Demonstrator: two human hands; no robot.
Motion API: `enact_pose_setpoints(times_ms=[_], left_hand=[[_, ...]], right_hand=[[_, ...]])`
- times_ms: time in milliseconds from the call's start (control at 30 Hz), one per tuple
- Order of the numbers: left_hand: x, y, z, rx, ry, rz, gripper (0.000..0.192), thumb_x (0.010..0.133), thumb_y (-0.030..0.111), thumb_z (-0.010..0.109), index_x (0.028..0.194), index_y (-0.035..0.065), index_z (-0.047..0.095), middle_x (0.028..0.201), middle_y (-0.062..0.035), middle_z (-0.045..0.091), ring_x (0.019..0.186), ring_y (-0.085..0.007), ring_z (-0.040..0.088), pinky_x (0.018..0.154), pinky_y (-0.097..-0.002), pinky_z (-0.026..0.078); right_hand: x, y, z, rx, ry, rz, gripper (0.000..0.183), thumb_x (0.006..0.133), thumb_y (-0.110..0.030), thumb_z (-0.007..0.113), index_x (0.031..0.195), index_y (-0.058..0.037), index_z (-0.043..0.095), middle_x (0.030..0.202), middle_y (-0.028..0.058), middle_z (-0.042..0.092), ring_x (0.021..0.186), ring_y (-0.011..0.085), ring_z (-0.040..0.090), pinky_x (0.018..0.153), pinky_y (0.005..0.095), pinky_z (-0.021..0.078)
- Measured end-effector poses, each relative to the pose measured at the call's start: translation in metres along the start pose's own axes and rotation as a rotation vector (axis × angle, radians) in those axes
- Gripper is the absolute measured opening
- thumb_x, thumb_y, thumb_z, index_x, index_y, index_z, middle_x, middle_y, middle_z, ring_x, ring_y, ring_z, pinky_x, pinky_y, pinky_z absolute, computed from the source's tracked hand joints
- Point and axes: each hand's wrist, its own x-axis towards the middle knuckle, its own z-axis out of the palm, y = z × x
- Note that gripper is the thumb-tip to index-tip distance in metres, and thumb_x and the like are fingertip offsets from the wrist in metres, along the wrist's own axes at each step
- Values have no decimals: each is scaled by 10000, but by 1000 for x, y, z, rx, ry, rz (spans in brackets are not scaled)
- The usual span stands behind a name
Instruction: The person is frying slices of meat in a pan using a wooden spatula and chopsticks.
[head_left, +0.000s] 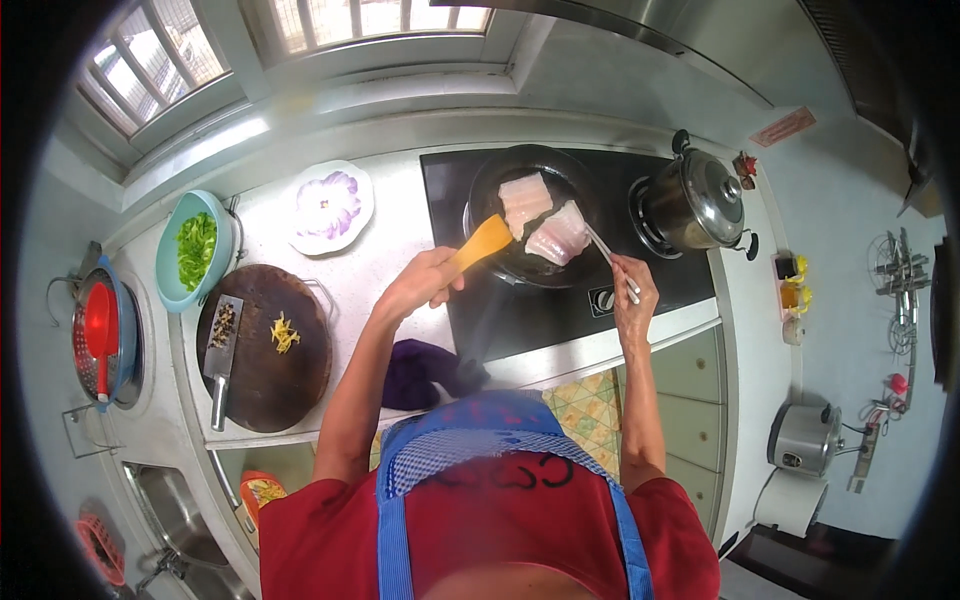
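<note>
Two pale pieces of fish lie in a dark frying pan (574, 165) on the black glass hob. The left piece (525, 196) sits a little farther back than the right piece (560, 236), which shows a pinkish side. My left hand (424, 281) grips a yellow-orange spatula (484, 241), its blade over the pan's left side by the left piece. In my right hand (634, 296) is a pair of light chopsticks (600, 246), their tips at the right edge of the right piece.
A lidded steel pot (686, 206) stands on the right burner. Left of the hob are a flower-patterned plate (331, 206), a teal bowl of chopped greens (193, 251), and a round chopping board (274, 390) bearing a cleaver (223, 341) and yellow strips (284, 334). A dark purple cloth (420, 375) lies at the counter's front edge.
</note>
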Motion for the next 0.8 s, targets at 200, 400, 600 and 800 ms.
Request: enact_pose_setpoints(times_ms=[200,400,600,800], left_hand=[[-6,-3,-3,-65,-5,17,251,840,131,428,1013,-35,502,742,-40,522,441,-73,380,393,-213,317],[-6,-13,-5,-146,-21,50,190,823,124,459,962,13,525,743,-25,527,455,-63,384,394,-206,317],[-19,-19,0,-269,55,122,252,840,140,440,1038,1,511,758,-22,529,448,-61,378,396,-203,318],[-60,-46,-14,-416,539,219,320,903,268,441,1040,-16,498,747,-21,540,464,-60,414,406,-192,333]], right_hand=[[-2,-3,-3,1,-29,4,106,828,-17,565,914,-3,625,883,106,601,751,159,570,631,236,441],[3,-7,-6,-33,-109,-64,125,824,-40,555,921,-18,631,890,131,601,802,246,582,727,296,443],[7,-51,-9,148,50,-58,112,845,-43,544,878,19,631,938,112,585,857,175,565,729,257,453],[13,-90,72,404,-256,-120,84,805,-44,575,842,12,626,924,99,596,881,184,558,786,279,442]])
